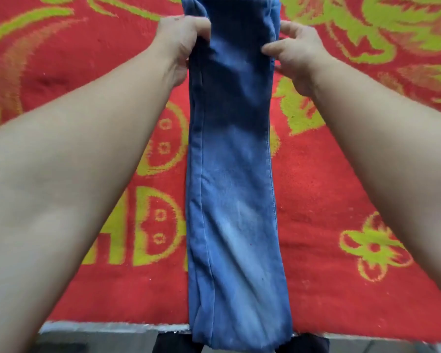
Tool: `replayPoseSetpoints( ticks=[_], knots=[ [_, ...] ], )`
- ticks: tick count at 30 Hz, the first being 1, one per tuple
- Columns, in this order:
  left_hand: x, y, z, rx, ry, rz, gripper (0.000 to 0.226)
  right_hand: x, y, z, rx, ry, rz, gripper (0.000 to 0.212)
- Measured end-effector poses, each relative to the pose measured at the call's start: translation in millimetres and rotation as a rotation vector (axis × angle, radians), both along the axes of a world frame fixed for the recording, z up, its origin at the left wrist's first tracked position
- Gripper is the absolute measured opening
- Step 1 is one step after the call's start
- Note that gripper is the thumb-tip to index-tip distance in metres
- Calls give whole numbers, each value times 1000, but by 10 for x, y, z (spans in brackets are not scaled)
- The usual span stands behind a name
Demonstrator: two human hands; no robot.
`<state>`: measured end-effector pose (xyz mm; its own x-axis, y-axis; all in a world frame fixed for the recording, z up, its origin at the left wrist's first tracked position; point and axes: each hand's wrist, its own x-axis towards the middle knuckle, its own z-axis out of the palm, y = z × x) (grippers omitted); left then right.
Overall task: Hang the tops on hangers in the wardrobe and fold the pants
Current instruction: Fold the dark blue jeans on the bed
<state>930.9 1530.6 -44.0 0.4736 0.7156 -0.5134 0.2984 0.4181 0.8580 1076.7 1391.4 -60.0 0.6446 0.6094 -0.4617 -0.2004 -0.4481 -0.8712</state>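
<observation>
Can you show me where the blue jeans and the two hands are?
jeans (pixel 234 174): head view, middle of the folded leg.
left hand (pixel 180 44): head view, back of the hand.
right hand (pixel 297 58): head view, back of the hand.

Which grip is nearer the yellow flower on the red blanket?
Right. The right grip holds the jeans at their edge on the side of the yellow flower, up-frame of it; the left grip holds the opposite edge, beyond the denim.
</observation>
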Motion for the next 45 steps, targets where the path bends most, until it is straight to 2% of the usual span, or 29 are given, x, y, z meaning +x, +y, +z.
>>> replayPoseSetpoints(
  ticks=[2, 4, 6, 8, 11, 14, 16, 18, 20, 22, 23, 25, 26, 29, 31, 34, 37, 39, 41, 43, 45],
  knots=[
    [-200, -83, 166, 61, 12, -61, 29, -99, -136, 147, -2, -80, 54, 34],
    [-408, -198, 255, 184, -5, -98, 34, -233, -272, 259, -35, -261, 154, 30],
    [-628, -402, 261, 301, -2, -156, 32, -395, -468, 298, -70, -429, 268, 21],
    [-907, -663, 177, 500, 125, -250, 22, -584, -730, 269, -151, -545, 326, 15],
    [-1410, -1126, -29, 808, 353, -409, 26, -874, -1160, 143, -241, -605, 331, 16],
    [-1817, -1560, -209, 850, 422, -544, 35, -1158, -1545, -21, -318, -576, 475, 21],
    [-2006, -1750, -348, 812, 464, -677, 39, -1300, -1756, -116, -381, -511, 558, 25],
    [-2116, -1885, -461, 691, 503, -755, 45, -1406, -1911, -181, -457, -493, 533, 39],
    [-2126, -1992, -500, 497, 538, -587, 42, -1505, -2002, -223, -479, -429, 373, 35],
    [-2090, -2078, -519, 365, 579, -333, 18, -1625, -2054, -267, -479, -332, 198, 14],
    [-2068, -2103, -519, 326, 593, -269, 13, -1674, -2064, -290, -482, -290, 157, 16],
    [-2030, -2127, -506, 291, 602, -235, 36, -1749, -2054, -310, -469, -217, 91, 27],
    [-2003, -2130, -494, 284, 598, -212, 40, -1775, -2043, -310, -445, -210, 52, 26],
    [-1961, -2175, -499, 147, 488, -29, 39, -1860, -2058, -334, -354, -136, -15, 23],
    [-2017, -2224, -537, 63, 472, 30, 36, -1894, -2139, -372, -415, -134, 69, 25],
    [-2132, -2204, -620, 120, 607, -172, 32, -1805, -2212, -420, -571, -304, 253, 25],
    [-2098, -2107, -657, 254, 676, -250, 44, -1651, -2146, -420, -624, -274, 294, 23],
    [-2073, -2049, -657, 245, 725, -237, 65, -1580, -2111, -422, -606, -171, 279, 34],
    [-2063, -1981, -650, 131, 702, -192, 80, -1525, -2085, -408, -552, -107, 212, 57],
    [-2029, -1909, -628, 7, 633, -136, 85, -1461, -2036, -403, -489, -66, 111, 76],
    [-1970, -1852, -612, -92, 575, -114, 82, -1404, -1967, -422, -470, 14, 89, 85]
  ],
)
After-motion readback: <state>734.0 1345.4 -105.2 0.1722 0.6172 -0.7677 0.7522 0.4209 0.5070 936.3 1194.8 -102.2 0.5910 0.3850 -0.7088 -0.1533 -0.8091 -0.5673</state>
